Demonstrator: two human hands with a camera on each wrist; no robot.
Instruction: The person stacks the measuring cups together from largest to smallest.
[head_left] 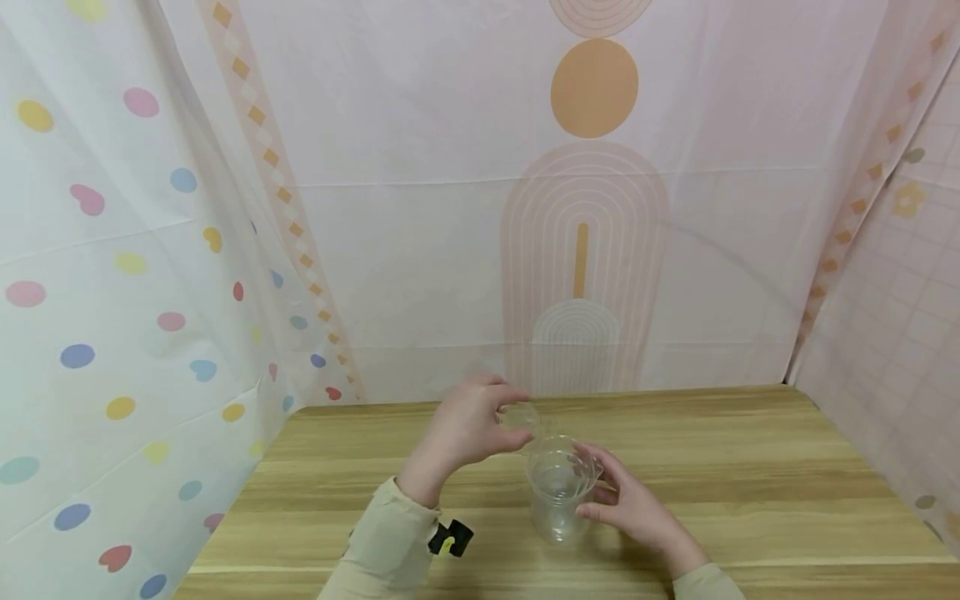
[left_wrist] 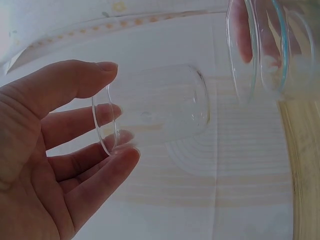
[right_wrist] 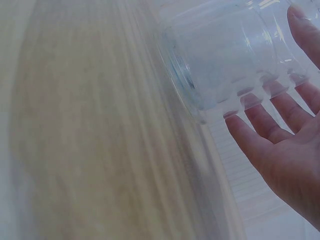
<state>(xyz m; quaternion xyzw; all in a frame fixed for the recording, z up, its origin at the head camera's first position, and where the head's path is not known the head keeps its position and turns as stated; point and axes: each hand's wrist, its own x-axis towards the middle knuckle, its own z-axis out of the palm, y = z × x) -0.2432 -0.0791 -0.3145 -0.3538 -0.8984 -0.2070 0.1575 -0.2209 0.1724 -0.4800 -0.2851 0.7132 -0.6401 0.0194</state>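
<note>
My left hand (head_left: 468, 421) holds a small clear cup (left_wrist: 155, 105) near its rim, with thumb and fingertips around it. In the left wrist view the cup lies sideways, its closed end away from the palm. To the right, a larger clear container (head_left: 558, 517) stands on the table; several ring-like edges show near its top, and whether these are nested cups cannot be told. Against its right side my right hand (head_left: 633, 504) curls, thumb in front and fingers behind. In the right wrist view the fingertips touch the container's clear wall. The held cup is apart from the container, up and to its left.
The wood-grain table (head_left: 720, 467) runs back to a patterned cloth (head_left: 420, 275). A dotted cloth (head_left: 150, 333) hangs on the left, and another cloth (head_left: 892, 367) on the right. A black fitting (head_left: 452, 538) with a yellow mark sits by the left sleeve.
</note>
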